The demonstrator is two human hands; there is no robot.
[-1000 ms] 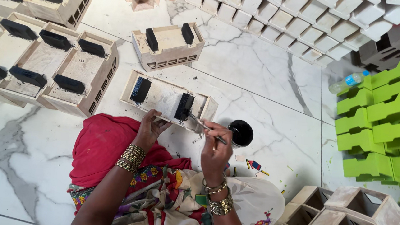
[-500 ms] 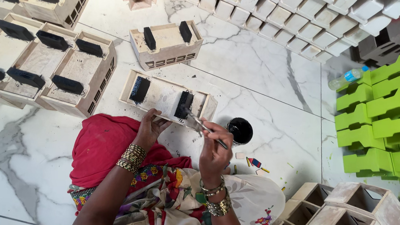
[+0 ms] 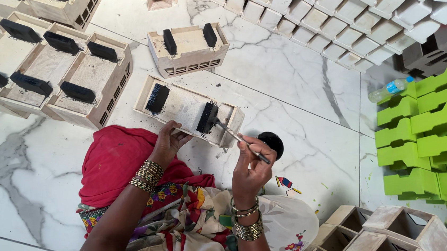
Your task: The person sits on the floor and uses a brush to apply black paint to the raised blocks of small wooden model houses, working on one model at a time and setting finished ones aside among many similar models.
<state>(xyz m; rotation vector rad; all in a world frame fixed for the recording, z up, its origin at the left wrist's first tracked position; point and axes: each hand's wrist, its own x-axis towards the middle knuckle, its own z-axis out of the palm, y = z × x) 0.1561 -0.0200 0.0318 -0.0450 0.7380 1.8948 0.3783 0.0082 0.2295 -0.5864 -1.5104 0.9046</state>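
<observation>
The right hand [image 3: 250,171] grips a thin paintbrush [image 3: 241,140], its tip on a black block of the wooden tray [image 3: 188,110]. The left hand [image 3: 167,142] clasps the tray's near edge. The tray lies on the marble floor [image 3: 291,77]; beside it stands a black paint pot [image 3: 271,142].

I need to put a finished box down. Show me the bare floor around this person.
Widest bare marble lies between the box with two black blocks, the white row and the green crates. Another patch is left of the red cloth. Crowded: painted boxes at left, unpainted boxes at lower right.
</observation>
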